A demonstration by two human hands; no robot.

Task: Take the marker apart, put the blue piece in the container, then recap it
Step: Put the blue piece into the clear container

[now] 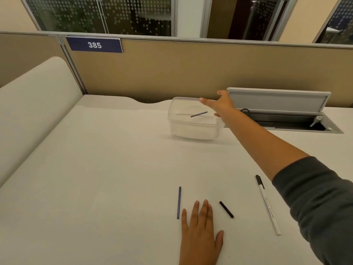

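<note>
Blue piece (pixel 178 202) — thin, stiff, likely light — on table (pixel 114 169) just beside left hand (pixel 200 234), which lies flat, empty. Pinch mid-length. Right hand (pixel 219 104) spread, empty, over clear container (pixel 193 129).

A navy "385" sign (pixel 95 44) hangs on the tan partition (pixel 172 69) behind the white desk (pixel 105 159).

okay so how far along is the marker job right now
One thin blue stick already lies in the clear container, under the open right hand. Left hand rests flat on the table. Still out: another blue stick, the black cap and the white marker.
</note>
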